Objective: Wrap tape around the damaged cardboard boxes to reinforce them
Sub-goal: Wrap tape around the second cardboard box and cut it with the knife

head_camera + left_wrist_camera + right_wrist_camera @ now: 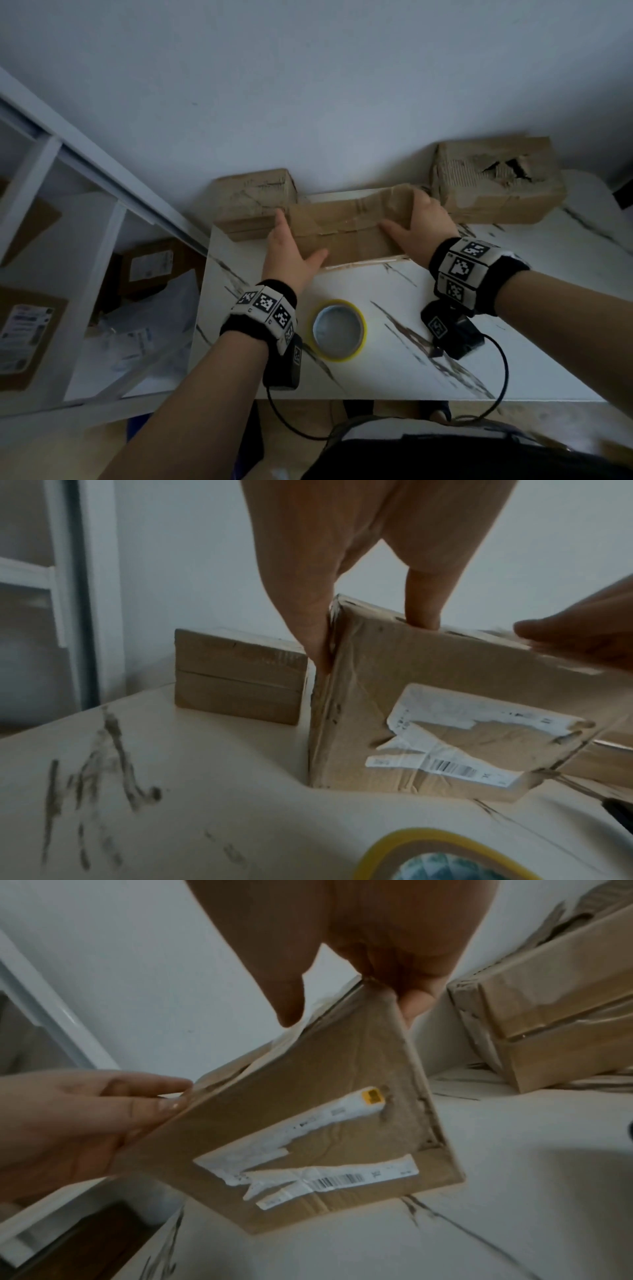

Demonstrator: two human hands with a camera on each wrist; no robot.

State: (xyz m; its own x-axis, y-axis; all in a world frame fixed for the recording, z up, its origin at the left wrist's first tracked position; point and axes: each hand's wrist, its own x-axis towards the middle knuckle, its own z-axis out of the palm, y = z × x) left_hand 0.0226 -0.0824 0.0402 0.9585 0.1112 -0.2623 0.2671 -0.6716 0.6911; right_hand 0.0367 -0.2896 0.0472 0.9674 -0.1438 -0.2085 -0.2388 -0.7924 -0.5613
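Observation:
A flat brown cardboard box [346,222] with a torn white label [308,1150] is held between both hands above the back of the table. It is tilted, with the label face toward me. My left hand [298,236] grips its left end, fingers [318,642] down the end and thumb on the top edge. My right hand [407,212] grips the right end, thumb [287,1007] on one face and fingers behind. I cannot tell whether the lower edge touches the table. A yellow-rimmed tape roll [339,330] lies flat near my left wrist.
A small box [253,198] stands against the wall at the table's back left. A larger box [496,181] with a ripped-open top sits at the back right. The white marble table [513,342] ends left at a white shelf [85,274] holding parcels.

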